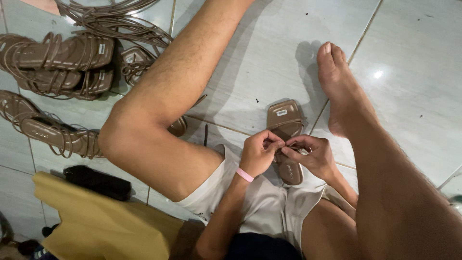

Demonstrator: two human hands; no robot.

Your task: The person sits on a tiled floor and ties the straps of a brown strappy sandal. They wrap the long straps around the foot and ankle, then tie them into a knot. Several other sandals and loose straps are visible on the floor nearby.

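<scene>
Left hand grip: we find the left hand (257,154), pink band at its wrist, with thumb and forefinger pinched together on the strap of the tan sandal (286,139).
Right hand grip: the right hand (312,155) has its fingertips closed on the same strap, touching the left hand's fingertips over the sandal's middle.
Position of sandal: it lies flat on the tiled floor (269,58), between the person's two bare legs and just ahead of the pale shorts (262,202).
Long axis: we read it running straight away from the body, square toe far, heel end near and partly under the right hand.
Direction from grip: the toe lies beyond both hands; the heel sits below them, towards the lap.
Nearer hand: neither; both meet at the strap.
Appearance: a flat tan sandal, smooth insole with a small pale label near the toe, thin straps across the middle.
Surroundings: we note more strappy tan sandals (57,60) heaped by the floor's left edge, and a yellow cloth (96,221) at the near left corner.
</scene>
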